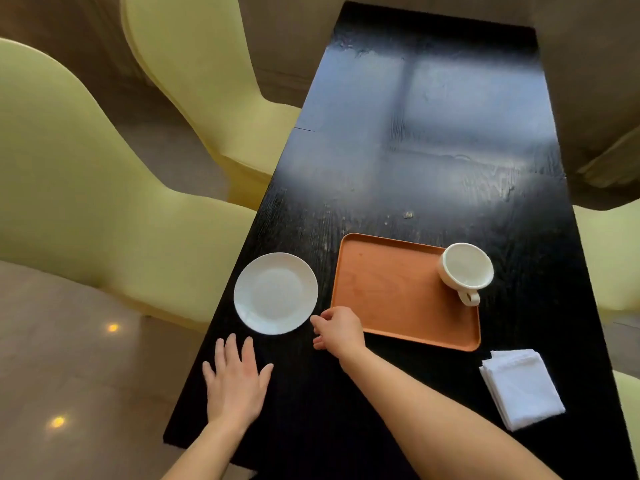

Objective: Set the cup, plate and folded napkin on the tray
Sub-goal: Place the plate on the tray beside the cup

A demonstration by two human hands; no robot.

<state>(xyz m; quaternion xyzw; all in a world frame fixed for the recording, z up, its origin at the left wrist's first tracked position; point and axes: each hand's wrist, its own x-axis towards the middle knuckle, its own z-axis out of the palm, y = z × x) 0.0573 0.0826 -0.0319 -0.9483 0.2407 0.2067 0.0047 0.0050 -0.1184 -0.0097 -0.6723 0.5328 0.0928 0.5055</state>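
An orange tray (pixel 391 299) lies on the black table. A cream cup (pixel 465 268) stands on the tray's far right corner, handle toward me. A white plate (pixel 275 292) sits on the table left of the tray. A folded white napkin (pixel 523 388) lies on the table near the tray's right front corner. My right hand (pixel 337 330) is at the plate's near right rim, fingertips touching or almost touching it, holding nothing. My left hand (pixel 235 379) rests flat on the table just in front of the plate, fingers spread.
The black table (pixel 415 150) runs long and narrow away from me. Two yellow-green chairs (pixel 86 188) stand along its left side and another chair (pixel 613 258) on the right. The table's left edge is close to the plate.
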